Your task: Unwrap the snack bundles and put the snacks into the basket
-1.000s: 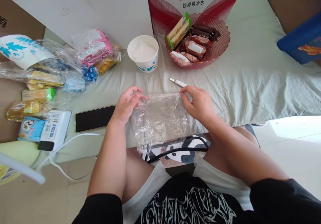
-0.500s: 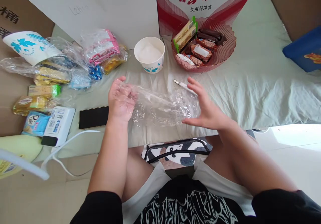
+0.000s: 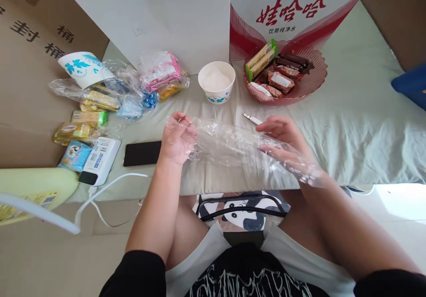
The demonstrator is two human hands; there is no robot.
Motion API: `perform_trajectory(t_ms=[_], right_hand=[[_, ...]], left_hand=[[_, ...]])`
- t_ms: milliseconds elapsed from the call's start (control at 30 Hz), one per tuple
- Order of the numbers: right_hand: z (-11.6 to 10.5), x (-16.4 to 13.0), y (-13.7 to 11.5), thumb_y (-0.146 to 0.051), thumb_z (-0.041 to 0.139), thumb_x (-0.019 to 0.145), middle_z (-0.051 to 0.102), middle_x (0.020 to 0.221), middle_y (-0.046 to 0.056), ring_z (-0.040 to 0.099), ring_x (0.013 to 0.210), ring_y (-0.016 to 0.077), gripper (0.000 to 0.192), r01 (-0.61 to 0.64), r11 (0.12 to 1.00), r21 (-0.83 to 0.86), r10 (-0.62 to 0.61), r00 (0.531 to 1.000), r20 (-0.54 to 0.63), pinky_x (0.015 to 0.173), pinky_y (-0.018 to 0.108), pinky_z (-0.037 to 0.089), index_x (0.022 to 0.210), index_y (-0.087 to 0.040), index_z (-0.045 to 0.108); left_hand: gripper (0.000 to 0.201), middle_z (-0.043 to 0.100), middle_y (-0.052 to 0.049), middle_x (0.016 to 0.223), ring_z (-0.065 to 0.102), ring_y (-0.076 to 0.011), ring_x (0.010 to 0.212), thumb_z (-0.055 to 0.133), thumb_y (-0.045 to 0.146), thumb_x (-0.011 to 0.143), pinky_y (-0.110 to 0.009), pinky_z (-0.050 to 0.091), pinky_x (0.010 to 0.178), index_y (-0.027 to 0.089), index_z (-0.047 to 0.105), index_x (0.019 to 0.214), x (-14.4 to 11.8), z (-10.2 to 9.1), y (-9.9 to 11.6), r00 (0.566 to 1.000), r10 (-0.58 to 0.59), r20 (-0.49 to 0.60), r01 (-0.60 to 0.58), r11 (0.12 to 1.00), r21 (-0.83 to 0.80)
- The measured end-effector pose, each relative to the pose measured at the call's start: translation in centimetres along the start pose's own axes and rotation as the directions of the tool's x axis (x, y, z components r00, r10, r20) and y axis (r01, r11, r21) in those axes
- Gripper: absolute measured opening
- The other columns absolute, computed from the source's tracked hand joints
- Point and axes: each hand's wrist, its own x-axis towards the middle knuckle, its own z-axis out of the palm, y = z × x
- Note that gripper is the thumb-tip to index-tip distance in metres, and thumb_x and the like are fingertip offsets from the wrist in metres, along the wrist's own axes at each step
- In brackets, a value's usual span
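Observation:
A clear, crinkled plastic bag stretches between my two hands over the pale green cloth. My left hand pinches its left end with curled fingers. My right hand is pushed inside the bag's other end, fingers spread flat, with the film draped over the wrist. A small cutter lies just beyond my right fingertips.
A paper cup of white grains and a pink bowl of wrapped snacks stand behind. Bagged snacks pile at the left, near a black phone and a white power bank. Cardboard boxes wall the back.
My right hand let go of the bag's edge, opened flat and slid inside the bag. The bag went from hanging down to stretched sideways. The view tilted up.

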Motion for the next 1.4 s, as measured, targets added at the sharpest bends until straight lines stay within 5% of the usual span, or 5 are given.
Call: perform_trajectory(t_ms=[267, 600, 1033, 1233, 1400], right_hand=[[0.2, 0.3, 0.0, -0.072, 0.071, 0.084, 0.069, 0.066, 0.001, 0.065, 0.056, 0.0155, 0.050, -0.128, 0.992, 0.021, 0.129, 0.987, -0.093, 0.056, 0.033, 0.056, 0.079, -0.023, 0.071], [-0.6, 0.6, -0.4, -0.074, 0.067, 0.085, 0.060, 0.049, -0.002, 0.056, 0.042, 0.0130, 0.054, -0.238, 0.970, -0.058, 0.228, 0.964, -0.137, 0.046, 0.028, 0.047, 0.082, -0.020, 0.073], [-1.6, 0.9, -0.4, -0.061, 0.083, 0.072, 0.067, 0.076, -0.003, 0.061, 0.056, 0.0141, 0.051, -0.131, 0.967, 0.219, 0.168, 0.972, -0.161, 0.054, 0.029, 0.049, 0.105, -0.029, 0.061], [-1.4, 0.6, -0.6, -0.064, 0.078, 0.076, 0.061, 0.067, -0.002, 0.055, 0.052, 0.0130, 0.045, -0.170, 0.983, 0.067, 0.180, 0.965, -0.192, 0.049, 0.028, 0.043, 0.085, -0.025, 0.060], [-1.2, 0.7, -0.5, -0.069, 0.076, 0.076, 0.050, 0.059, -0.005, 0.047, 0.044, 0.0117, 0.046, -0.169, 0.981, 0.097, 0.187, 0.954, -0.233, 0.044, 0.029, 0.040, 0.085, -0.028, 0.056]], left_hand=[[0.049, 0.060, 0.003, 0.048, 0.055, -0.0111, 0.036, 0.090, 0.060, 0.065, -0.019, 0.039, 0.035, 0.018, 0.067, 0.078, -0.4, -0.9, -0.5, 0.997, -0.072, 0.029, 0.045, 0.841, 0.539], [0.036, 0.065, 0.001, 0.052, 0.059, -0.0144, 0.039, 0.089, 0.041, 0.066, -0.020, 0.036, 0.034, 0.019, 0.072, 0.088, -0.3, -1.7, 0.2, 0.975, -0.188, 0.115, 0.096, 0.833, 0.545], [0.036, 0.072, 0.003, 0.076, 0.061, -0.0064, 0.057, 0.096, 0.032, 0.057, -0.017, 0.049, 0.053, 0.023, 0.066, 0.073, 0.1, -1.7, 0.2, 0.985, 0.115, 0.130, -0.140, 0.968, 0.206], [0.042, 0.064, 0.000, 0.051, 0.062, -0.0146, 0.043, 0.095, 0.050, 0.058, -0.021, 0.046, 0.040, 0.019, 0.070, 0.071, -0.6, -1.3, 0.1, 0.975, -0.181, 0.131, 0.093, 0.863, 0.496], [0.040, 0.056, 0.006, 0.044, 0.047, -0.0076, 0.033, 0.090, 0.060, 0.064, -0.017, 0.034, 0.033, 0.025, 0.074, 0.077, -0.2, -1.4, -0.3, 0.993, 0.098, 0.073, -0.119, 0.904, 0.411]])
